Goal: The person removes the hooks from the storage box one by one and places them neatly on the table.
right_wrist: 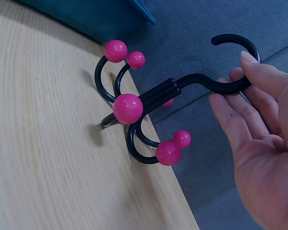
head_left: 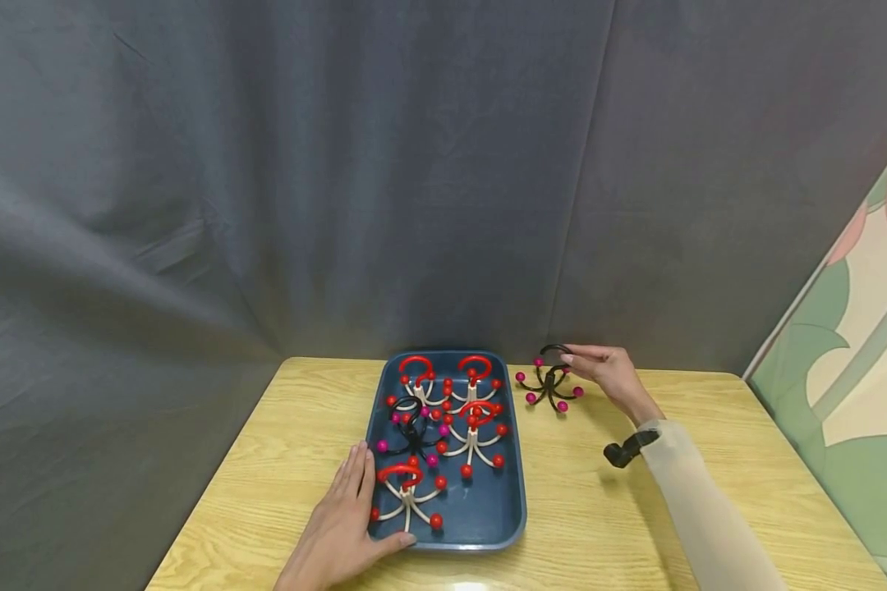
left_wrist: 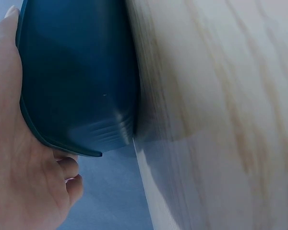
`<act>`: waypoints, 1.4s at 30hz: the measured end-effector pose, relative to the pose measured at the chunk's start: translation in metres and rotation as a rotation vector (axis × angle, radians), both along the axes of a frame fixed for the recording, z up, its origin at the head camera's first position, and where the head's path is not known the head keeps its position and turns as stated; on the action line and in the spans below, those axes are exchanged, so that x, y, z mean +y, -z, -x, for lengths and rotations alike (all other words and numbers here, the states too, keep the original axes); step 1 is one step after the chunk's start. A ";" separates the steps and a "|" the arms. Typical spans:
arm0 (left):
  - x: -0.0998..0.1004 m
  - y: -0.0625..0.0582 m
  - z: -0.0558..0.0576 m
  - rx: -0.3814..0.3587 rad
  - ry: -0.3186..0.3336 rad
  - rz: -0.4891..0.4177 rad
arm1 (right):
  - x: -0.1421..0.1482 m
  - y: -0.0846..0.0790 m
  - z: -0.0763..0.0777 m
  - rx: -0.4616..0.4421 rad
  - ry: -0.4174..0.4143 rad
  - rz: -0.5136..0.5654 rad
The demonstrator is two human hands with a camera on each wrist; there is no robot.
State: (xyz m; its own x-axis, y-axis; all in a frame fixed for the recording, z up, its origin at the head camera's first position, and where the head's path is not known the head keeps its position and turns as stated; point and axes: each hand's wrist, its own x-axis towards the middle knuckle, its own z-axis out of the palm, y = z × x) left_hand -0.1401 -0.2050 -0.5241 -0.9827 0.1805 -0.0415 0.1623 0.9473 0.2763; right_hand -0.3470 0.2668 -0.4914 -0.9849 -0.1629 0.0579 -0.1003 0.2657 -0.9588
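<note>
By its hook, my right hand pinches a black rotating hook hanger with pink balls on its curved arms. In the right wrist view the hanger's lower end is at the tabletop; whether it touches is unclear. A dark blue tray lies to its left. My left hand rests along the tray's left side, fingers extended and thumb at the front rim. Inside the tray are several white hangers with red hooks and red balls, plus another black hanger with pink balls.
The wooden table ends at a grey curtain behind the tray. A flower-patterned panel stands along the table's right side. A black strap circles the right wrist.
</note>
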 end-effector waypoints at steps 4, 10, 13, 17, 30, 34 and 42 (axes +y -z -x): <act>0.001 0.001 0.001 -0.007 0.001 -0.002 | 0.002 -0.007 -0.004 0.022 0.018 -0.079; 0.001 0.001 0.001 -0.015 0.005 -0.009 | -0.005 -0.036 -0.011 0.102 0.076 -0.220; 0.000 0.000 0.002 -0.014 0.005 -0.011 | -0.017 -0.051 -0.019 0.142 0.091 -0.258; 0.001 0.000 0.002 -0.007 0.008 -0.016 | -0.038 -0.062 -0.033 0.185 0.104 -0.270; -0.001 -0.001 -0.001 0.010 0.013 -0.034 | -0.109 -0.077 -0.082 0.169 -0.035 -0.101; 0.002 -0.003 0.001 -0.049 -0.016 -0.029 | -0.129 -0.078 -0.099 0.148 -0.127 -0.068; 0.006 -0.003 0.003 -0.101 -0.052 -0.039 | -0.164 -0.072 -0.126 0.057 -0.346 0.044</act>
State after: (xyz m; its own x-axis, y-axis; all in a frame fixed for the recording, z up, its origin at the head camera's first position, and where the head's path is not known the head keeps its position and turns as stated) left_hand -0.1430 -0.1994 -0.5212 -0.9820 0.1325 -0.1347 0.0825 0.9420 0.3253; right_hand -0.2205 0.1026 -0.4199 -0.8668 -0.4826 0.1258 -0.2309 0.1647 -0.9589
